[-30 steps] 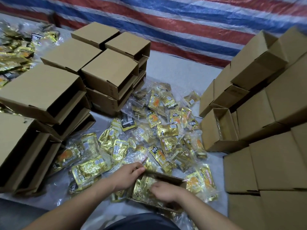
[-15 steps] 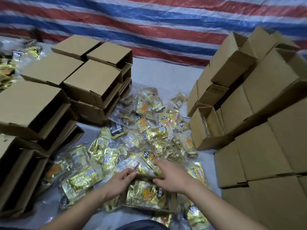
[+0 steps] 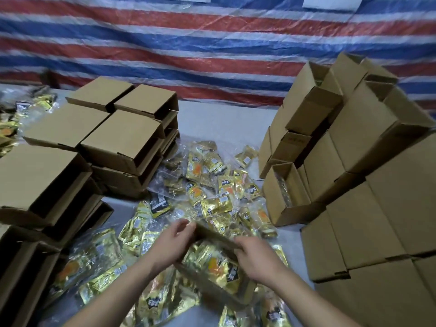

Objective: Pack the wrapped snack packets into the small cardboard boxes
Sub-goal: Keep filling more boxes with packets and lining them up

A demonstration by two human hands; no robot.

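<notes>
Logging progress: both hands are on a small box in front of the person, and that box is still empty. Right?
Not quite. In the head view both hands, left hand and right hand, are on the small box, but it already holds gold packets.

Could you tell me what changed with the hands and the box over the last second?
The right hand came out of the open box and now grips its far flap; the left hand moved from the near corner to the flap's left end. The gold packets inside and the loose pile stayed put.
</notes>
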